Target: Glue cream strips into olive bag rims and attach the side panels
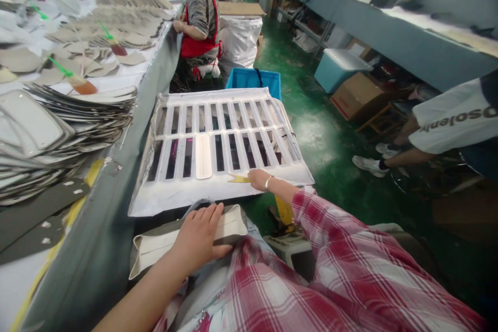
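- The right hand (pixel 260 180) is out over the near edge of the slotted white rack (pixel 171 201), right of its middle, its grip closed on a yellow piece (pixel 240 179) whose notched end points left.
- Whether the yellow piece touches the rack's border cannot be told.
- The left hand (pixel 200 231) lies over a cream-and-grey piece (pixel 235 222) at the person's lap, just off the rack's near edge; its fingers are spread across the top, and whether that grip is closed cannot be told.
- A cream strip (pixel 203 158) lies on the rack's bars, near the middle of its near edge.
- The rack stands beside the right edge of the surface (pixel 21 285), with a blue crate (pixel 254 79) beyond its far edge.
- Along the surface's right edge are stacked dark-rimmed panels (pixel 93 119); farther back, green-tipped bottles (pixel 83 84) and beige pieces (pixel 116 15).
- A co-worker in a red apron (pixel 194 46) sits at the surface's right edge, toward its far end.
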The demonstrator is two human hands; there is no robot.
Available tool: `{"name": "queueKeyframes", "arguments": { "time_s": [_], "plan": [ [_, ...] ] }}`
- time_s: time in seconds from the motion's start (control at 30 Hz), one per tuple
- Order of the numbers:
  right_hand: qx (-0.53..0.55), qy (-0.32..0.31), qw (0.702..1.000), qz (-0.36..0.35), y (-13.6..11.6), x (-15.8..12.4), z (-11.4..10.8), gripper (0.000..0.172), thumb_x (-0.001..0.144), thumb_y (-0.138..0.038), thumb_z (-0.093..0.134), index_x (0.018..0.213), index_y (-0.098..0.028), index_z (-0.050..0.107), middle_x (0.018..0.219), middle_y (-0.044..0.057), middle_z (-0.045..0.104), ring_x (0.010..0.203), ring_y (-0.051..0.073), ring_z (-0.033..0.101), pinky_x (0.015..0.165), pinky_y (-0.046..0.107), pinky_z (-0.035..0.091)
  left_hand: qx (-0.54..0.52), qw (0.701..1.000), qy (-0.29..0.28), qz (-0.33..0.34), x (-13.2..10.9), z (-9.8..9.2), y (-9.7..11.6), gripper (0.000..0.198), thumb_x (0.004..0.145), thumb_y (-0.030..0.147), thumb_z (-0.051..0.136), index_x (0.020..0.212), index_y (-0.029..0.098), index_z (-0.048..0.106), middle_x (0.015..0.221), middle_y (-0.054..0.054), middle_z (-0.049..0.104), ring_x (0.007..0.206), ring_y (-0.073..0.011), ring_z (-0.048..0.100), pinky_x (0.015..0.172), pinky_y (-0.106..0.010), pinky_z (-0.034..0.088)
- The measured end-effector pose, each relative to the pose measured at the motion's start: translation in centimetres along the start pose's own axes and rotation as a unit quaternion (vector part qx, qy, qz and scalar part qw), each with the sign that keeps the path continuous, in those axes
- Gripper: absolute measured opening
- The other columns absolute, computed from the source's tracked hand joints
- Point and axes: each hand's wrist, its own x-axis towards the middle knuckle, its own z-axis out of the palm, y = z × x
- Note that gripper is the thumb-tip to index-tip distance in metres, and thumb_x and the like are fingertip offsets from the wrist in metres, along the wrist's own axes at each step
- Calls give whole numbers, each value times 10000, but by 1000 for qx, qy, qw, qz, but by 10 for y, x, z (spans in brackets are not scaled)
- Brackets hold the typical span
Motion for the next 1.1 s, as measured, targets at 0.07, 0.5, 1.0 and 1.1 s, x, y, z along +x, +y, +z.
{"name": "queueKeyframes", "arguments": {
  "time_s": [0.07, 0.5, 1.0, 1.1],
  "plan": [
    [24, 36, 999, -21, -1, -26, -5, 354, 753, -100, 472, 1105, -78, 499, 1029, 116, 582, 905, 177, 542, 781, 263, 396, -4, 1000, -16, 2, 5, -3, 1, 854, 629, 540, 592, 1309, 72, 375, 1253, -169, 484, 1089, -308, 458, 942, -421, 329],
    [12, 57, 975, -215, -36, -85, -20, 606, 813, -664, 368, 1053, -139, 556, 912, 103, 606, 862, 226, 560, 765, 314, 389, -206, 966, -152, 39, 23, -24, -26, 914, 549, 597, 684, 1294, 161, 383, 1274, -140, 482, 1119, -302, 486, 966, -433, 367],
    [-78, 58, 987, -125, -84, -53, -33, 629, 930, -501, 102, 924, -186, 646, 823, 87, 663, 755, 214, 613, 606, 286, 365, -604, 782, -59, -142, 63, -1, -17, 585, 825, 611, 362, 1208, 190, 499, 1200, -80, 557, 1143, -225, 486, 1009, -366, 341],
    [-94, 62, 983, -143, -85, -55, -35, 576, 935, -471, 133, 1000, -195, 635, 797, 87, 662, 748, 222, 621, 592, 284, 366, -651, 738, -117, -131, 66, 1, -25, 618, 838, 603, 330, 1196, 135, 518, 1148, -93, 594, 1083, -219, 528, 974, -370, 375]
  ]
}}
